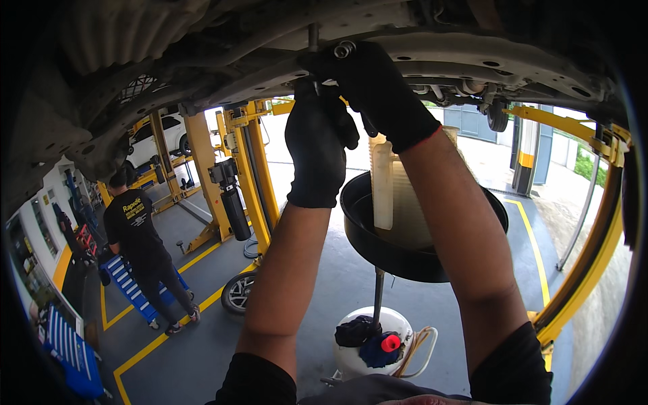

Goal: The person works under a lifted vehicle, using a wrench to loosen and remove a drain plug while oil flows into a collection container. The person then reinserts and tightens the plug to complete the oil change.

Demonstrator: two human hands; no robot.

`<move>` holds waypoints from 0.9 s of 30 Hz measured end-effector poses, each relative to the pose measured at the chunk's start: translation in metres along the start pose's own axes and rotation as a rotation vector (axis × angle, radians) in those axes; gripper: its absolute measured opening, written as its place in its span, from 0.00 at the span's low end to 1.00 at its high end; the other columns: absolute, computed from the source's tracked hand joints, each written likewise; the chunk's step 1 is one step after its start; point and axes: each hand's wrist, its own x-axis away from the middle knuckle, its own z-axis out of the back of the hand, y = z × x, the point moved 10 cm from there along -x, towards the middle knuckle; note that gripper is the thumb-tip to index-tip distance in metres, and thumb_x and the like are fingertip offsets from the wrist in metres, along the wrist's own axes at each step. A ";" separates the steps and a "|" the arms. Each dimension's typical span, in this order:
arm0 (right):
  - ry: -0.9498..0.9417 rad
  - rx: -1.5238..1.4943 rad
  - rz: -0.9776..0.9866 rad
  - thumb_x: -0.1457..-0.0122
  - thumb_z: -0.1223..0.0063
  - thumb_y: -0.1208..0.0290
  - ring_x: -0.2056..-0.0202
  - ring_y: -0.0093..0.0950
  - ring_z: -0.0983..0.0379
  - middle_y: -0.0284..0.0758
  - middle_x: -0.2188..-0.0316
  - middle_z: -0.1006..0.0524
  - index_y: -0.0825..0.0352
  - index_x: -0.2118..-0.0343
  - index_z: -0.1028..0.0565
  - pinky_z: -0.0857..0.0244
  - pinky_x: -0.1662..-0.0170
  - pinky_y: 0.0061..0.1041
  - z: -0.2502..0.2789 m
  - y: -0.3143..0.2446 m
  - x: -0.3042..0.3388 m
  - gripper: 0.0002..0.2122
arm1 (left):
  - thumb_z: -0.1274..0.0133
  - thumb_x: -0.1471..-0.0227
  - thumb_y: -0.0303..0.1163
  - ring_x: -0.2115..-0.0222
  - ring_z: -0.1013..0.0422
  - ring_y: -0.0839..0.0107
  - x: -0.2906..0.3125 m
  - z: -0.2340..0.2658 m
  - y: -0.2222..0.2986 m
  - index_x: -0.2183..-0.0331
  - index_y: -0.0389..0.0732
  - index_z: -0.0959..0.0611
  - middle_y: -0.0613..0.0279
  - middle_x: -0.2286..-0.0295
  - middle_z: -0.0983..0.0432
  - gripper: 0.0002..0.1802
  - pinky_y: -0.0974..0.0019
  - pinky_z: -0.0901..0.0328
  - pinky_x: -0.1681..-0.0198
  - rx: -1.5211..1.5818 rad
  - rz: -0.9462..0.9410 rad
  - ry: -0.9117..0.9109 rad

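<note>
Both my hands wear black gloves and are raised against the underside of a car. My left hand is closed, palm turned inward, around the lower part of a slim metal tool. Bent across just above it, my right hand is closed too, its fingers at a dark upright shaft that reaches up to the car. A shiny, round, socket-like metal end shows at the right hand's knuckles. The gloves hide how these metal parts join.
Below my right forearm stands a black oil-drain pan holding translucent plastic containers, on a pole above a white tank. Yellow lift posts rise on both sides. A wheel lies on the floor. Another person stands by a blue tool cart.
</note>
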 end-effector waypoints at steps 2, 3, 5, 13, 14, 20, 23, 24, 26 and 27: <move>0.012 0.098 0.324 0.37 0.42 0.70 0.79 0.15 0.31 0.29 0.75 0.20 0.63 0.59 0.14 0.39 0.76 0.19 0.007 -0.014 0.005 0.08 | 0.55 0.31 0.51 0.82 0.32 0.79 0.000 -0.001 -0.007 0.61 0.48 0.20 0.70 0.76 0.24 0.18 0.76 0.38 0.81 0.138 0.106 0.039; 0.015 0.109 0.287 0.37 0.42 0.70 0.80 0.15 0.32 0.28 0.75 0.20 0.63 0.58 0.14 0.39 0.76 0.19 0.005 -0.012 0.004 0.09 | 0.55 0.31 0.51 0.82 0.32 0.79 0.001 -0.001 -0.005 0.61 0.48 0.20 0.70 0.76 0.24 0.18 0.76 0.38 0.81 0.118 0.090 0.043; 0.016 0.091 0.189 0.38 0.41 0.70 0.80 0.15 0.32 0.28 0.75 0.20 0.63 0.58 0.15 0.39 0.77 0.19 0.005 -0.006 0.002 0.09 | 0.55 0.31 0.51 0.82 0.33 0.79 0.004 -0.001 -0.002 0.61 0.49 0.20 0.71 0.77 0.25 0.18 0.75 0.38 0.82 0.082 0.058 0.051; 0.018 0.026 0.168 0.39 0.42 0.72 0.80 0.16 0.30 0.29 0.74 0.18 0.62 0.56 0.15 0.36 0.76 0.18 0.001 -0.019 0.000 0.10 | 0.56 0.30 0.51 0.83 0.33 0.79 0.001 -0.008 0.003 0.61 0.49 0.20 0.71 0.76 0.25 0.18 0.74 0.41 0.83 0.055 0.074 0.010; 0.029 0.109 0.179 0.38 0.44 0.73 0.80 0.16 0.30 0.29 0.73 0.17 0.62 0.55 0.15 0.35 0.76 0.18 0.004 -0.012 0.000 0.10 | 0.56 0.30 0.51 0.83 0.33 0.79 0.001 -0.012 0.002 0.61 0.49 0.20 0.71 0.76 0.25 0.18 0.74 0.41 0.83 0.032 0.056 -0.010; -0.036 -0.275 -0.168 0.37 0.45 0.74 0.80 0.16 0.29 0.30 0.72 0.17 0.62 0.56 0.15 0.37 0.80 0.18 -0.001 0.003 0.007 0.10 | 0.58 0.30 0.50 0.84 0.32 0.77 0.001 0.003 -0.005 0.60 0.47 0.19 0.68 0.79 0.25 0.20 0.74 0.40 0.83 0.008 0.123 0.068; -0.002 -0.115 -0.082 0.39 0.39 0.68 0.84 0.16 0.32 0.31 0.79 0.20 0.65 0.63 0.14 0.40 0.82 0.19 0.005 0.012 0.000 0.08 | 0.58 0.30 0.52 0.83 0.30 0.74 0.001 0.002 -0.010 0.62 0.44 0.18 0.65 0.79 0.25 0.23 0.71 0.37 0.80 -0.055 0.145 -0.195; 0.030 -0.183 -0.107 0.41 0.37 0.69 0.83 0.18 0.29 0.32 0.80 0.21 0.66 0.67 0.16 0.38 0.80 0.20 0.007 0.012 0.002 0.06 | 0.58 0.31 0.54 0.82 0.29 0.72 0.000 0.012 -0.007 0.63 0.43 0.18 0.64 0.79 0.24 0.25 0.71 0.37 0.79 -0.194 0.153 -0.086; 0.093 -0.317 -0.156 0.44 0.34 0.70 0.80 0.21 0.25 0.33 0.82 0.22 0.69 0.75 0.19 0.34 0.77 0.22 0.008 0.010 0.010 0.08 | 0.57 0.32 0.57 0.81 0.28 0.70 -0.001 0.030 0.006 0.64 0.42 0.18 0.62 0.78 0.23 0.28 0.69 0.35 0.77 -0.471 0.170 0.133; 0.126 -0.274 -0.170 0.45 0.34 0.70 0.80 0.21 0.25 0.33 0.82 0.23 0.69 0.75 0.19 0.34 0.77 0.22 0.008 0.011 0.009 0.08 | 0.55 0.34 0.61 0.79 0.26 0.67 -0.003 0.037 0.020 0.67 0.40 0.18 0.60 0.77 0.23 0.31 0.67 0.34 0.75 -0.490 0.099 0.241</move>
